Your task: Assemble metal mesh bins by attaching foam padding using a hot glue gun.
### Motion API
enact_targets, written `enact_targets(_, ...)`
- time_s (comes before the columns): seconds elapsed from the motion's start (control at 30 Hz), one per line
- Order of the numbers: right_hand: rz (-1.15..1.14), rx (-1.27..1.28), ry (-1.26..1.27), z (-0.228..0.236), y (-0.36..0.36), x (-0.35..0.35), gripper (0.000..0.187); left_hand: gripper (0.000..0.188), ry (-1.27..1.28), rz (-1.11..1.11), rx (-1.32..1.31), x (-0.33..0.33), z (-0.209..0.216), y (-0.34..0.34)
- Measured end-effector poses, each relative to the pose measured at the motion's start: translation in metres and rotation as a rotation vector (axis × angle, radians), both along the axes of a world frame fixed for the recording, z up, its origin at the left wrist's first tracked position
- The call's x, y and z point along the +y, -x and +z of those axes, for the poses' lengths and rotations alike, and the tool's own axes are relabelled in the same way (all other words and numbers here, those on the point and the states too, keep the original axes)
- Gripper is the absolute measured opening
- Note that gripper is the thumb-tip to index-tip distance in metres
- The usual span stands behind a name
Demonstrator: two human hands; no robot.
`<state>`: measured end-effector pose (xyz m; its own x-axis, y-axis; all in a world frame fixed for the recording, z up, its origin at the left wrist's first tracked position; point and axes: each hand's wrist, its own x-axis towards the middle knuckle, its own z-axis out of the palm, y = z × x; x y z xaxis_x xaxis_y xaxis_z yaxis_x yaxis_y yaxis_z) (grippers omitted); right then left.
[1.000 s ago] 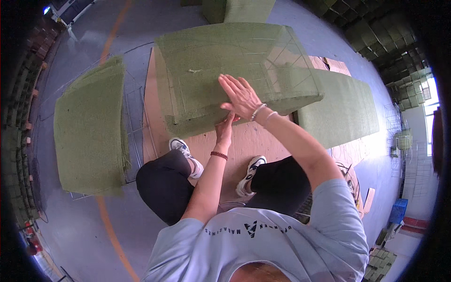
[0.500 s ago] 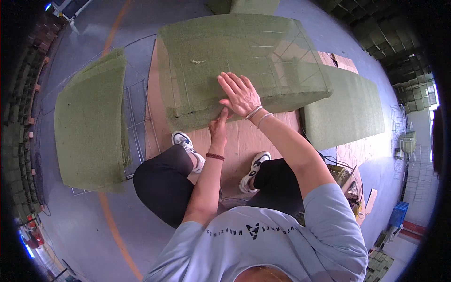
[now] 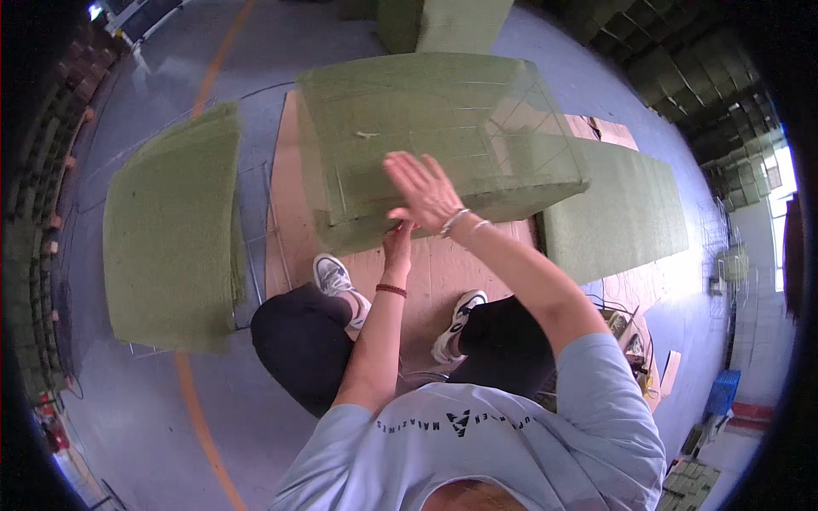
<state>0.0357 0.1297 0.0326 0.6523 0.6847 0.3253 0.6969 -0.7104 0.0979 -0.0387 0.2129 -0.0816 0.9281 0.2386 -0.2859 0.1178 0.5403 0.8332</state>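
Note:
A wire cage covered in green mesh netting (image 3: pixel 383 98) stands in front of me, its thin wires showing through the mesh. My right hand (image 3: pixel 422 192) is over its near top edge, open, with the fingers stretched out and a little blurred. Just below, my left hand (image 3: pixel 398 245) is at the cage's near side, its fingers closed on the netting by the edge; the right hand hides part of the fingertips. A small pale scrap (image 3: pixel 366 134) lies on top of the mesh.
Another mesh-covered cage (image 3: pixel 175 247) is on the floor at left, and a green mesh cage (image 3: pixel 613 204) at right. Brown cardboard (image 3: pixel 426 277) lies beneath my feet. A green block (image 3: pixel 456 25) stands beyond. Tools and cables (image 3: pixel 630 341) are by my right side; stacked green cages (image 3: pixel 673 68) line the wall.
My right hand has shifted slightly left and looks tilted and blurred over the edge. The left hand stays at the near side. The whole scene sits a little lower in the picture.

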Motion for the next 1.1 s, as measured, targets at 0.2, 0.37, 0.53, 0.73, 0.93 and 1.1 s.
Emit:
enact_targets(0.2,-0.035,0.125,-0.107,-0.011,0.005,0.034,0.086,0.035,-0.06,0.014,0.031,0.017,-0.005,0.008)
enact_targets(0.37,-0.017,0.066,-0.096,-0.019,0.004,0.026,0.084,0.023,-0.522,-0.374,-0.029,0.034,0.04,0.051)
enact_targets(0.53,-0.029,0.041,-0.157,-0.024,0.009,0.026,0.085,0.031,-1.315,0.223,-0.366,0.072,0.129,0.015)
enact_targets(0.73,0.14,0.104,-0.116,-0.009,0.021,-0.005,0.09,0.072,-2.107,-0.274,-0.423,0.094,0.107,-0.021)
enact_targets(0.93,0.125,0.177,-0.144,0.008,-0.012,-0.039,0.083,0.074,-2.034,-0.546,-0.618,0.106,0.114,-0.032)
enact_targets(1.1,-0.025,0.062,-0.157,-0.018,-0.005,-0.036,0.077,0.071,-2.077,-0.626,-0.758,0.105,0.121,-0.043)
